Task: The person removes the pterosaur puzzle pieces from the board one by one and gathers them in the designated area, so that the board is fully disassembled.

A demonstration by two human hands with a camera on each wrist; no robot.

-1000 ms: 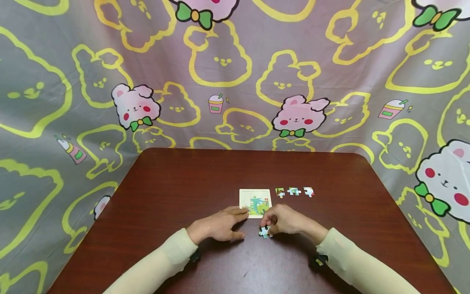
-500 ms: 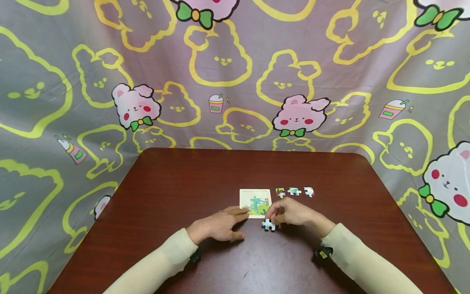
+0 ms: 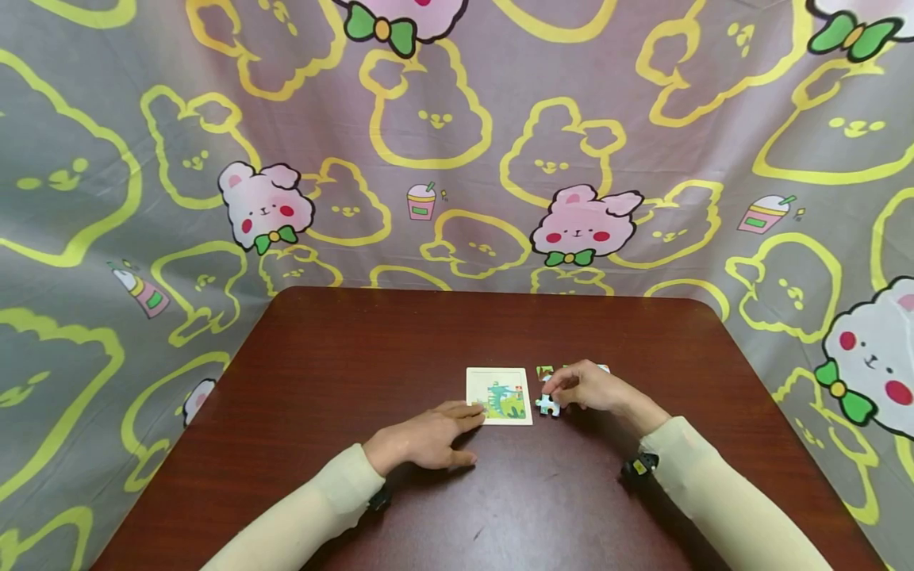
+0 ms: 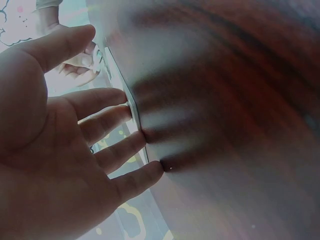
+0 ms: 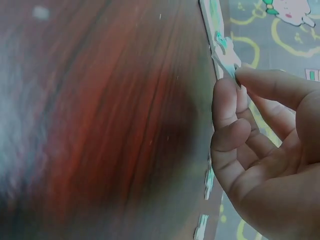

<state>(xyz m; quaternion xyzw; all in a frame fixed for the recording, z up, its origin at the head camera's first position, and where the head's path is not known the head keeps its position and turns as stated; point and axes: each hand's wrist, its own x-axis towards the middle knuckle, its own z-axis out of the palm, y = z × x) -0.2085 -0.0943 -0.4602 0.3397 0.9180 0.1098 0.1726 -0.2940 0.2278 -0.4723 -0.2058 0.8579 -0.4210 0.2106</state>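
My right hand (image 3: 589,386) pinches a puzzle piece (image 3: 548,407) between thumb and fingers, just right of the puzzle board. In the right wrist view the held piece (image 5: 227,56) is tilted at the fingertips. The square puzzle board (image 3: 500,377) has a cream frame and a partly filled picture with a green figure. My left hand (image 3: 432,436) lies with straight fingers, their tips touching the board's lower left edge. From the left wrist, the left hand (image 4: 75,125) shows its fingers spread against the board's edge (image 4: 120,75).
A loose puzzle piece (image 3: 545,370) lies right of the board. Other loose pieces behind the right hand are mostly hidden; one white piece (image 3: 604,368) peeks out. The brown table (image 3: 371,341) is backed by a patterned curtain (image 3: 457,182).
My right hand has moved away from me and to the right with the puzzle piece, from below the board to its right side. The left hand has stayed in place.
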